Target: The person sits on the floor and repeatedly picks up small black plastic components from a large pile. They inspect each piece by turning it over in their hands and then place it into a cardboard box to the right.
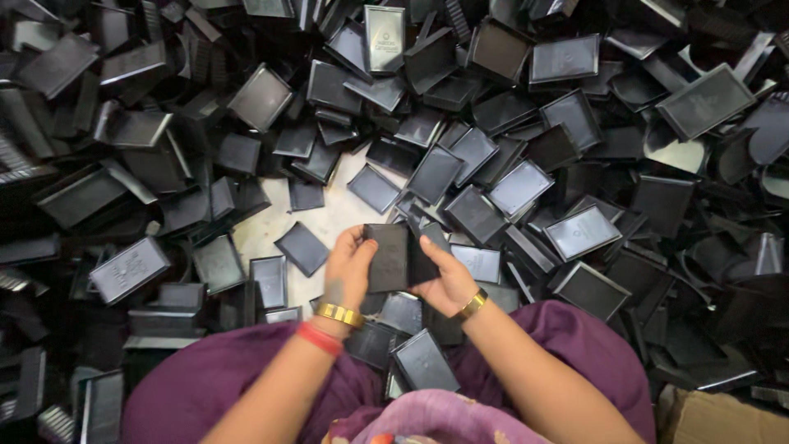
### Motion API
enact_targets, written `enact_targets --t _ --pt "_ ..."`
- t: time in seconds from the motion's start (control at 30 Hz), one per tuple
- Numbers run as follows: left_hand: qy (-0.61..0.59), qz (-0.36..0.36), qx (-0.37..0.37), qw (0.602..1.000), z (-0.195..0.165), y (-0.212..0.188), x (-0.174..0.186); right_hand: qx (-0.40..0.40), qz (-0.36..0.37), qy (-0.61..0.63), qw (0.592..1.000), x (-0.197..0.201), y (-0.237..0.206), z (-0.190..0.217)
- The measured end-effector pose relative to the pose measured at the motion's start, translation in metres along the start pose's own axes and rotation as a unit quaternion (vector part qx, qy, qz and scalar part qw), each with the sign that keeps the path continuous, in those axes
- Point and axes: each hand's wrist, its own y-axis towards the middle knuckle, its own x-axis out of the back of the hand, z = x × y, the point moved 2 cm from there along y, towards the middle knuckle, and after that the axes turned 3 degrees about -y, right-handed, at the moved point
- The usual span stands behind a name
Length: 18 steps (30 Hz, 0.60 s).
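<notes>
Together, both hands [400,271] clasp a black plastic piece [388,258] (upright) between them.

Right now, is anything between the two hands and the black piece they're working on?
Nothing visible. The left hand and right hand both already grip the black plastic piece directly, held above the lap.

Left hand [349,271] and right hand [446,279] grip black plastic piece [388,257] above heap of black trays [526,164]
</notes>
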Motion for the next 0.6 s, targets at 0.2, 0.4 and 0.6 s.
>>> enact_targets --t 0.2,0.4,0.6 --pt "0.128 0.011 -0.096 0.987 0.020 -0.012 -0.026 0.079 -0.018 0.034 0.996 0.003 0.002 -0.004" --pt "0.011 0.141 0.003 0.990 0.011 0.004 -0.036 0.108 -0.039 -0.083 0.990 0.024 0.002 0.005" --pt "-0.120 0.108 0.114 0.980 0.001 0.007 -0.025 0.191 -0.136 -0.170 0.957 0.030 -0.007 0.014"
